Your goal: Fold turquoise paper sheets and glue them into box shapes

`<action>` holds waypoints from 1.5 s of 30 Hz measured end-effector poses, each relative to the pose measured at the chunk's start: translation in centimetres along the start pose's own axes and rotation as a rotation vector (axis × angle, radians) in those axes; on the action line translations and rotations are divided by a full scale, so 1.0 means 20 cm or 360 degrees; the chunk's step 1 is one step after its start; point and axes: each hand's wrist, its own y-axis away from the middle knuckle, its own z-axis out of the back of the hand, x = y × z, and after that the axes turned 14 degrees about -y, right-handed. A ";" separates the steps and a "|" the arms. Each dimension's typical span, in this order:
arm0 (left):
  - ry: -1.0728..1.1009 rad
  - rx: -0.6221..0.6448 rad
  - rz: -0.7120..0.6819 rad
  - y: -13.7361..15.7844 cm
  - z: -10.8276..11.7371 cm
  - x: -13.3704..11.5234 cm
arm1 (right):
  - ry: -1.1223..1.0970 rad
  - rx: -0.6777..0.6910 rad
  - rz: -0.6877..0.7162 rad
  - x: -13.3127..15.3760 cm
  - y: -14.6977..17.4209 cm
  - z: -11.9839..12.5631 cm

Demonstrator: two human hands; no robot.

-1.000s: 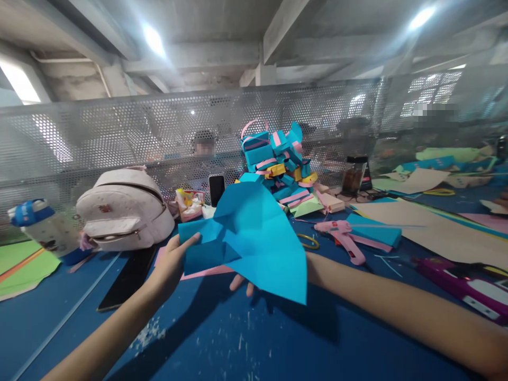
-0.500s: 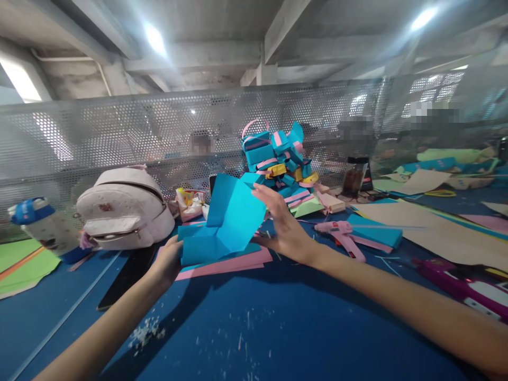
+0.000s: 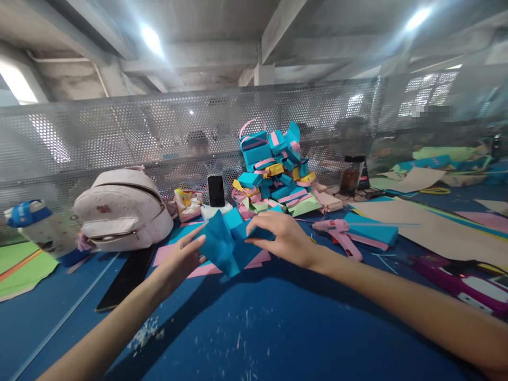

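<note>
A creased piece of blue paper point(image 3: 222, 246) is held up in front of me, partly folded, its lower corner pointing down at the table. My right hand point(image 3: 280, 235) pinches its right side between thumb and fingers. On the left edge, my left hand point(image 3: 182, 262) has its thumb and fingers closed around the paper. Sheets of pink paper point(image 3: 206, 269) lie on the table beneath it. Behind stands a pile of small blue, pink and yellow paper boxes point(image 3: 273, 164).
At left are a white backpack point(image 3: 123, 211), a bottle point(image 3: 43, 233) and a black flat object point(image 3: 127, 278). A phone point(image 3: 216, 190) stands upright behind my hands. To the right lie a pink glue gun point(image 3: 337, 233), a purple device point(image 3: 456, 283) and beige paper sheets point(image 3: 428, 227).
The blue paper has turned and folded inward, and now sits lower and more compact. My right hand has come down and now pinches its side. The phone behind has come into view.
</note>
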 end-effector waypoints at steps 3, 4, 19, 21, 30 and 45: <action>-0.0070 -0.0091 0.0093 0.00 0.00 0.06 | -0.0284 -0.0047 -0.0144 0.01 0.00 -0.01; -0.0096 -0.0101 0.0128 0.00 0.00 0.08 | -0.0370 -0.0015 -0.0176 0.03 0.00 -0.01; -0.0579 0.0015 0.0240 0.07 -0.06 0.05 | -0.0773 0.0169 -0.0546 0.02 -0.04 0.08; -0.0623 0.0021 0.0223 0.07 -0.07 0.04 | -0.0791 0.0418 -0.0728 -0.02 -0.02 0.03; -0.0623 0.0106 0.0189 0.07 -0.11 0.05 | -0.1055 0.0878 -0.1196 -0.03 0.13 -0.22; -0.1817 -0.0940 -0.1420 0.25 -0.07 -0.36 | -0.1787 -0.0362 -0.1676 -0.08 0.17 -0.41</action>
